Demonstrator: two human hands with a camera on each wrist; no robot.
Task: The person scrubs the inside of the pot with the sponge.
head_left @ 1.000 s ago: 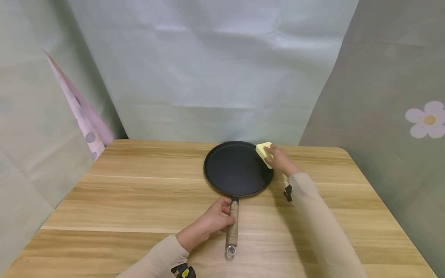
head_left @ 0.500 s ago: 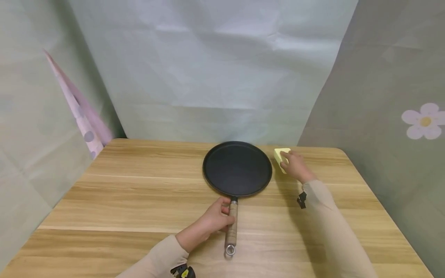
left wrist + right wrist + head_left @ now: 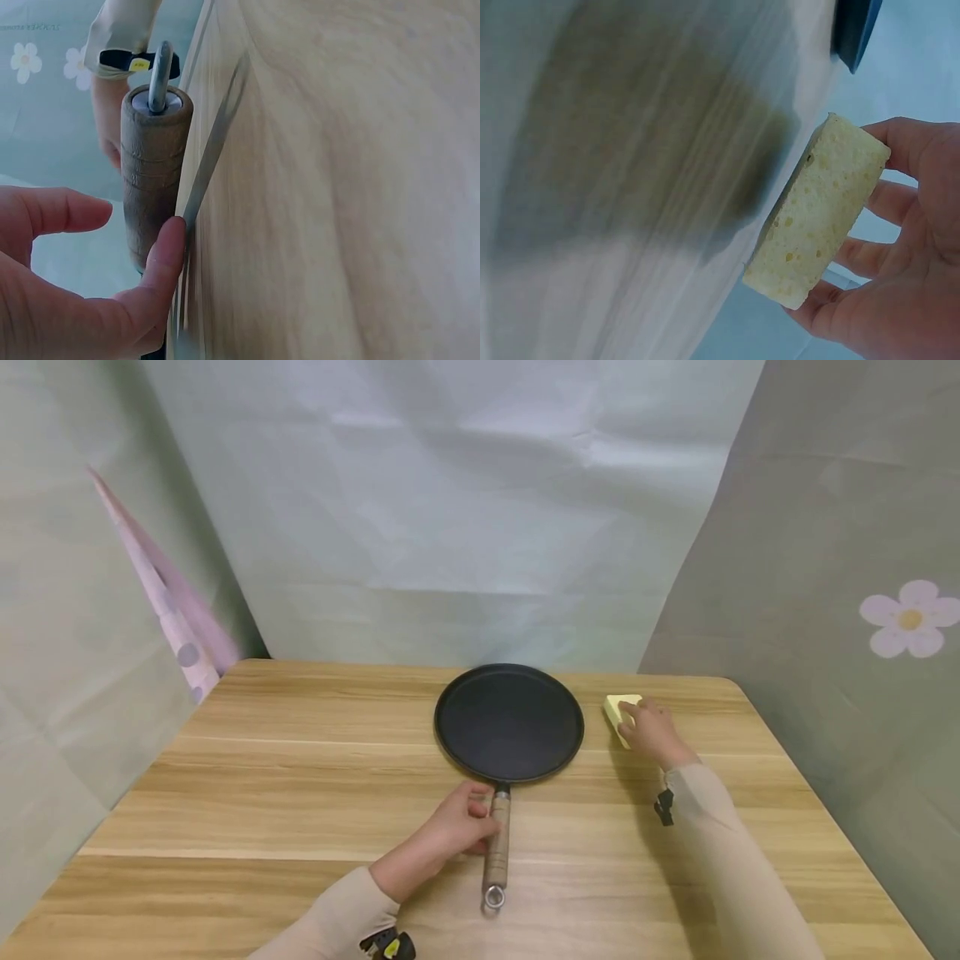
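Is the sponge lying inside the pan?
No, the sponge is on the table to the right of the pan, held by the right hand.

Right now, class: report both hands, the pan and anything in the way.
Left hand on pan handle. Right hand holds sponge beside pan. Nothing between.
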